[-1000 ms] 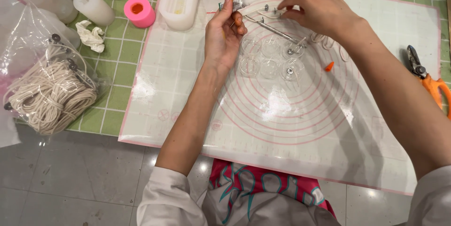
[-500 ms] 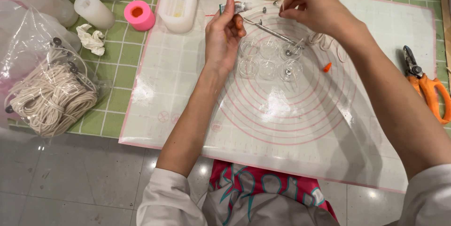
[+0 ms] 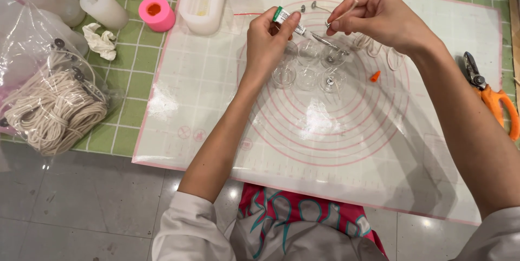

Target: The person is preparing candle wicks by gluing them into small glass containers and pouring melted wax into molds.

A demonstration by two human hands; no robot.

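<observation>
A: What's in the left hand [image 3: 269, 41]?
B: Its fingers are pinched shut on a small green-capped glue tube [image 3: 287, 20], nozzle toward three o'clock.
A: And the right hand [image 3: 379, 18]?
B: Fingertips closed on a thin white wick with a metal tab [image 3: 341, 14], at twelve o'clock of the clear round cups [image 3: 310, 65] on the translucent pink-ringed mat [image 3: 227, 104].

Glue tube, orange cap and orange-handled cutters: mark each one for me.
Glue tube [image 3: 285, 18], head view, on its green-banded body between the left hand's fingertips.
Orange cap [image 3: 375, 76], head view, middle of the small cone lying on the mat.
Orange-handled cutters [image 3: 497, 107], head view, on the orange handle.
</observation>
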